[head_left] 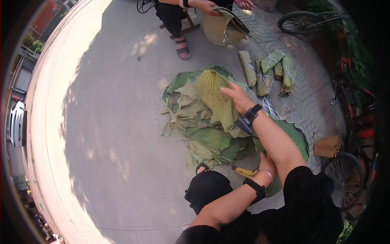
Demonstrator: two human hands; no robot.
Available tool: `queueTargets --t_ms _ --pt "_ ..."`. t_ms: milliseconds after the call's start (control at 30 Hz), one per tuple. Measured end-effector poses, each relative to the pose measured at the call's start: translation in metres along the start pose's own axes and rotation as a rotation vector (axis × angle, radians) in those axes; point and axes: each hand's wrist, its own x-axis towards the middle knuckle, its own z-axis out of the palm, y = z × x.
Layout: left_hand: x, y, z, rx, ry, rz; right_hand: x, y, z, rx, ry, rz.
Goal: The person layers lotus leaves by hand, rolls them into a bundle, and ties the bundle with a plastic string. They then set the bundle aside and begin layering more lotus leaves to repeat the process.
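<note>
My right hand (237, 97) pinches the edge of a yellow-green dried lotus leaf (214, 95), folded into a fan shape. It is held over a pile of wilted lotus leaves (211, 140) on the ground. My left hand (267, 166) is low near my knee, its thumb against a large green lotus leaf (294, 138) that is partly covered by my right arm. Most of the left fingers are hidden. Beside that hand a yellow-brown strip with dark spots (244, 171) sticks out; I cannot make out what it is.
Several rolled leaf bundles (264, 83) tied with white string lie at the upper right, with loose white strings (270, 107) nearby. Opposite me, a seated person's hand (209, 7) holds folded leaves (225, 28). Bicycles (345, 179) and a cardboard box (327, 146) stand at the right.
</note>
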Motion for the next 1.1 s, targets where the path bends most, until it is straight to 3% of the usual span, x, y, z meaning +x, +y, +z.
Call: queueTargets --t_ms 67,167,267,333,400,467,533,600,667,767,800,833,900,933,1000,1033,1100 --pt "-0.010 0.006 -0.037 0.189 -0.109 0.030 -0.008 -0.037 -0.005 -0.038 0.017 -0.026" --pt "-0.007 0.001 -0.025 0.243 -0.039 0.066 -0.043 -0.099 -0.015 0.173 0.066 -0.092" --pt "-0.013 0.005 -0.037 0.323 -0.063 0.091 -0.061 -0.122 -0.075 -0.130 -0.007 0.004" --pt "-0.016 0.006 -0.041 0.355 -0.079 0.098 -0.098 -0.158 -0.100 -0.306 0.108 -0.105" --pt "-0.017 0.008 -0.037 0.330 -0.032 0.093 -0.150 -0.215 -0.123 -0.046 0.216 -0.249" --pt "-0.015 0.007 -0.032 0.292 -0.007 0.074 -0.176 -0.230 -0.179 -0.381 0.367 -0.159" --pt "-0.014 0.008 -0.034 0.245 -0.002 0.069 -0.217 -0.252 -0.208 -0.482 0.555 -0.313" --pt "-0.014 0.008 -0.034 0.185 0.008 0.060 -0.267 -0.285 -0.200 -0.399 0.754 -0.693" --pt "-0.016 0.010 -0.039 0.125 0.013 0.051 -0.312 -0.294 -0.178 -0.410 0.721 -0.985" --pt "-0.018 0.006 -0.029 0.095 0.052 0.050 -0.357 -0.241 -0.137 -0.760 0.669 -1.045" --pt "-0.019 0.004 -0.026 0.083 0.069 0.057 -0.363 -0.208 -0.124 -0.912 0.701 -0.990" --pt "-0.019 0.002 -0.023 0.070 0.088 0.062 -0.374 -0.181 -0.111 -1.132 0.524 -0.941" --pt "-0.003 -0.016 -0.011 -0.127 0.171 0.185 -0.388 -0.109 -0.114 -1.400 0.332 -0.631" --pt "0.003 -0.028 -0.006 -0.221 0.212 0.250 -0.392 -0.066 -0.121 -1.411 0.230 -0.470" --pt "-0.006 -0.033 -0.003 -0.259 0.220 0.194 -0.410 -0.008 -0.123 -1.490 0.069 -0.143" --pt "-0.014 -0.025 -0.007 -0.594 0.243 0.026 -0.417 0.007 -0.125 -1.474 0.068 -0.146" --pt "-0.027 -0.024 -0.013 -0.399 0.304 -0.078 -0.422 0.023 -0.129 -1.449 0.054 -0.156"
